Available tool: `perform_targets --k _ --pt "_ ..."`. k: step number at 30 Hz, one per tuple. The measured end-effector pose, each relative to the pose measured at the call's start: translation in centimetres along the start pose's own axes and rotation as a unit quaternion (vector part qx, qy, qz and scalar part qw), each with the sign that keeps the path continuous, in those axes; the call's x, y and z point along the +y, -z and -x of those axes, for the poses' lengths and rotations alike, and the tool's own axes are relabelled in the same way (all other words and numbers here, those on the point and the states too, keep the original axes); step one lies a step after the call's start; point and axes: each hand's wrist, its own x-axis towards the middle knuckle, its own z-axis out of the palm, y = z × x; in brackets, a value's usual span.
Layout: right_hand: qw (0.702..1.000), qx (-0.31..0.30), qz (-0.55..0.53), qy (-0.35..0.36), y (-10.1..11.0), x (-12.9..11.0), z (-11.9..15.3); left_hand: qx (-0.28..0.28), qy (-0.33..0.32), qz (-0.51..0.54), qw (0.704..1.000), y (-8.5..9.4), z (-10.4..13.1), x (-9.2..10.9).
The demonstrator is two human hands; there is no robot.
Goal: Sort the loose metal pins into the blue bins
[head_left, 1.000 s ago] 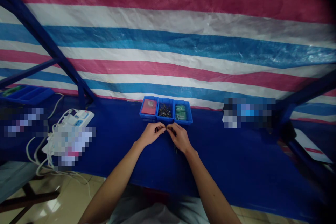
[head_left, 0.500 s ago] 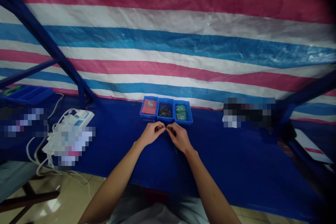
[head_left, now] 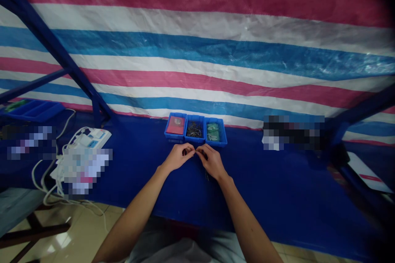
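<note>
My left hand (head_left: 179,157) and my right hand (head_left: 212,162) meet fingertip to fingertip above the blue table, both pinched closed. Whatever lies between the fingertips is too small to make out. Just beyond them, three blue bins stand side by side. The left bin (head_left: 174,136) has a flat pinkish-red piece in it. Many dark, thin metal pieces like screws (head_left: 194,130) fill the middle bin (head_left: 195,140). In the right bin (head_left: 224,134) are green and whitish small packs (head_left: 212,130). A few thin slivers (head_left: 207,176) show beneath my right hand.
On the left, a white power strip (head_left: 103,136) lies with tangled white cables (head_left: 45,185). A blue divided tray (head_left: 37,110) sits at the far left. Blurred-out items (head_left: 290,131) are at the back right. Blue frame bars (head_left: 66,63) and a striped sheet (head_left: 197,61) bound the table (head_left: 262,197).
The view has shifted very slightly. Both hands keep the same pinched pose at the same spot, and the bins have not moved.
</note>
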Motion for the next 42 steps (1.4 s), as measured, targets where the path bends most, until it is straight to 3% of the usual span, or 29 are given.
perform_targets --k 42 --pt "1.000 -0.005 0.005 -0.006 0.16 0.00 -0.07 0.005 -0.002 0.011 1.000 -0.02 0.02 0.08"
